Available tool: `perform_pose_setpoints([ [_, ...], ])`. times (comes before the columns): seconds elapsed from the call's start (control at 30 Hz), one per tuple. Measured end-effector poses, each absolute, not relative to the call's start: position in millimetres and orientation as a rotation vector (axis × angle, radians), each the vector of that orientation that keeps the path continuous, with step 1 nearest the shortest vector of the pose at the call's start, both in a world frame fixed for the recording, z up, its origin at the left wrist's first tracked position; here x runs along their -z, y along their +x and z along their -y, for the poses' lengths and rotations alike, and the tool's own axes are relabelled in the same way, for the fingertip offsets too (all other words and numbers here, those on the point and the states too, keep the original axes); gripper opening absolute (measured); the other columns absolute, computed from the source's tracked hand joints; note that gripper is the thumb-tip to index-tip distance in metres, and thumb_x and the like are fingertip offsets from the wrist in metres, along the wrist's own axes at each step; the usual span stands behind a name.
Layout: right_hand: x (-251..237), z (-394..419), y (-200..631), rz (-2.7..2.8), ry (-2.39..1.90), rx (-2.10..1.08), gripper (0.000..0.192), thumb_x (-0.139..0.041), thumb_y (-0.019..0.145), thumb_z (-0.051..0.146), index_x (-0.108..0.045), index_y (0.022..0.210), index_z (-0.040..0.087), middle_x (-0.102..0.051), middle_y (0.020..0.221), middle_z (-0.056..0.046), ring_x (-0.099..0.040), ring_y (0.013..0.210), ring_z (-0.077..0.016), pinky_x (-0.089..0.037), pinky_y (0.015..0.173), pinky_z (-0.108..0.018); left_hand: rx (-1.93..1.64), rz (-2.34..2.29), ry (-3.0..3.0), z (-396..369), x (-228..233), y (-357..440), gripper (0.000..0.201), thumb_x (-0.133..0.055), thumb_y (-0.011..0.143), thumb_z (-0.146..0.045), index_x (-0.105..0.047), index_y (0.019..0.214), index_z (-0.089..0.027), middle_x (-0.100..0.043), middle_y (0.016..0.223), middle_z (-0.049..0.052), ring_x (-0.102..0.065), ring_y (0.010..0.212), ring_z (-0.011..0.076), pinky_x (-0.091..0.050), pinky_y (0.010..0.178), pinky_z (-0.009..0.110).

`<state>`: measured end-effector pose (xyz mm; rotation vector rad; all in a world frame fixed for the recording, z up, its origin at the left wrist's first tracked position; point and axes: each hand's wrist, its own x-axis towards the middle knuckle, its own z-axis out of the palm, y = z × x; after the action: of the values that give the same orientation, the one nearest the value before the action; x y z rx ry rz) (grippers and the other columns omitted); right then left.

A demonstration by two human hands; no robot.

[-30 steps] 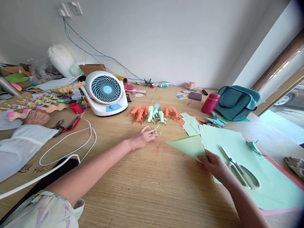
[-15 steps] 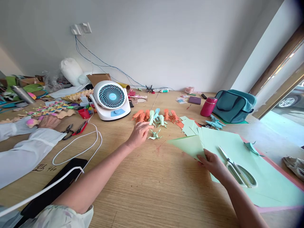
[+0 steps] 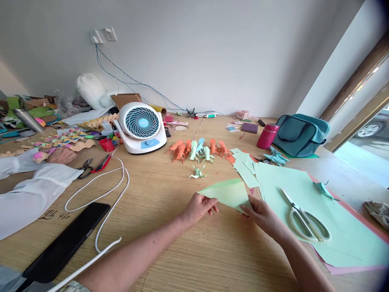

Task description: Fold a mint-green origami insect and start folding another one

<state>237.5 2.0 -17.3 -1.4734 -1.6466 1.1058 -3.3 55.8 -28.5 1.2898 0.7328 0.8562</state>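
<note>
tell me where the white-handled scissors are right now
The white-handled scissors lie on the large light green paper sheet, just right of the right hand.

one fan [image 3: 142,127], one pair of white scissors [image 3: 305,217], one teal bag [image 3: 300,134], one phone [image 3: 65,242]

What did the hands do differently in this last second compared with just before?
The left hand let go of the small green folded figure, drew back and took hold of the green folded sheet, which the right hand slid nearer. The scissors, fan and row of paper figures stayed put.
</note>
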Motion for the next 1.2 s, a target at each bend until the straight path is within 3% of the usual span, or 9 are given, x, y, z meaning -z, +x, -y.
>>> perform_pose_setpoints([
  [0.17,-1.3,6.9,227.6,1.576,-1.417,-1.2,0.042,-0.044,0.096,0.058,-0.063,0.088,0.021,-0.065,0.077,-0.002,-0.061,0.076,-0.0197,-0.047,0.075,-0.031,-0.87,-0.747,1.171,-56.6,19.9,-9.8,0.044,-0.078,0.071,-0.052,-0.063,0.071,-0.01,-0.067,0.058,0.005,-0.061,0.051,0.012,-0.047,0.048,0.021],
  [0.3,-6.7,10.0,227.3,1.452,-1.38,-1.282,0.051,-0.035,0.097,0.061,-0.066,0.097,0.021,-0.068,0.079,-0.003,-0.063,0.08,-0.0216,-0.047,0.082,-0.034,-0.879,-0.734,1.101,-55.1,16.9,-12.2,0.041,-0.08,0.07,-0.049,-0.067,0.073,-0.009,-0.07,0.063,0.007,-0.067,0.059,0.0157,-0.051,0.054,0.023],
  [0.63,-6.6,9.1,228.0,1.505,-1.226,-1.296,0.042,-0.047,0.095,0.057,-0.065,0.087,0.019,-0.063,0.08,-0.003,-0.059,0.08,-0.0191,-0.047,0.08,-0.033,-0.911,-0.685,0.983,-57.0,16.3,-14.0,0.04,-0.085,0.067,-0.041,-0.072,0.09,-0.011,-0.075,0.083,0.008,-0.072,0.078,0.0201,-0.057,0.066,0.028],
  [0.87,-3.2,6.6,231.6,1.49,-1.208,-1.287,0.031,-0.062,0.088,0.05,-0.067,0.097,0.02,-0.066,0.09,-0.004,-0.059,0.083,-0.0185,-0.048,0.076,-0.031,-0.924,-0.574,0.961,-57.3,14.4,-15.9,0.033,-0.085,0.07,-0.035,-0.068,0.087,-0.013,-0.072,0.089,0.006,-0.069,0.084,0.0161,-0.056,0.079,0.029],
  [1.0,0.1,4.0,233.2,1.48,-1.286,-1.201,0.031,-0.065,0.085,0.048,-0.067,0.097,0.02,-0.068,0.09,-0.005,-0.061,0.081,-0.02,-0.049,0.073,-0.031,-0.967,-0.602,0.91,-57.5,9.9,-19.0,0.03,-0.084,0.071,-0.032,-0.066,0.086,-0.013,-0.072,0.094,0.007,-0.068,0.088,0.0162,-0.055,0.078,0.026],
  [1.2,9.4,0.3,236.1,1.576,-1.303,-1.108,0.016,-0.066,0.077,0.025,-0.063,0.093,0.02,-0.067,0.093,-0.005,-0.063,0.085,-0.0218,-0.05,0.072,-0.032,-1.004,-0.709,0.899,-59.5,4.7,-25.6,0.019,-0.073,0.071,-0.021,-0.064,0.086,-0.015,-0.073,0.095,0.006,-0.067,0.081,0.0144,-0.052,0.072,0.023],
])
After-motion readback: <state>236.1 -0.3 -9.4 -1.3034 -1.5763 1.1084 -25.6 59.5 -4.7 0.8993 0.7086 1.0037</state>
